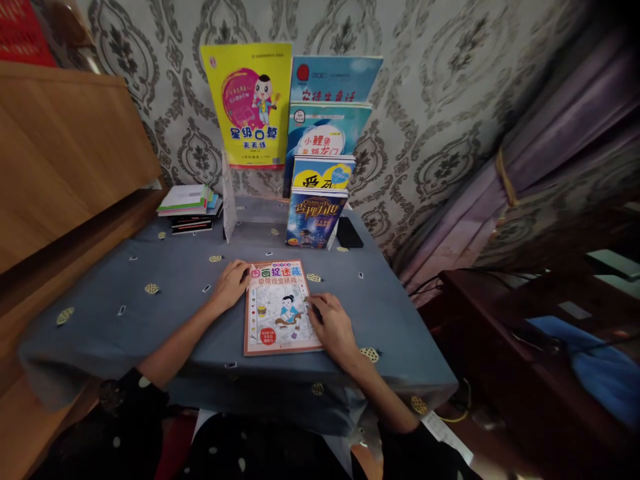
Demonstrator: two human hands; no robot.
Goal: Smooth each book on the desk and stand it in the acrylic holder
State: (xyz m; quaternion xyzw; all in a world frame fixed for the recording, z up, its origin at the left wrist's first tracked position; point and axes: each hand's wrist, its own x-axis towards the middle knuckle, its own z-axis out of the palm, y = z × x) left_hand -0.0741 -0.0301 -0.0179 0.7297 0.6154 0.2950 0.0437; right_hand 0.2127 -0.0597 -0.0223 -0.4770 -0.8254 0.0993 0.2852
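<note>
A thin picture-puzzle book [277, 313] lies flat on the tablecloth in front of me. Its cover shows a seated figure in blue and colourful Chinese lettering. At its upper left edge is my left hand [233, 283], its fingers bent and closed on the border of the book. My right hand [334, 327] grips the right edge, fingertips over the cover. The undersides of both hands are hidden.
Behind the book, a clear stand [250, 230] carries a yellow workbook [250, 100] and several stepped books [317, 217]. A stack of books [187, 203] sits at the left, a black phone [349, 232] at the right. The grey-blue tablecloth [175, 280] has yellow motifs. Dark furniture [480, 313] stands to the right.
</note>
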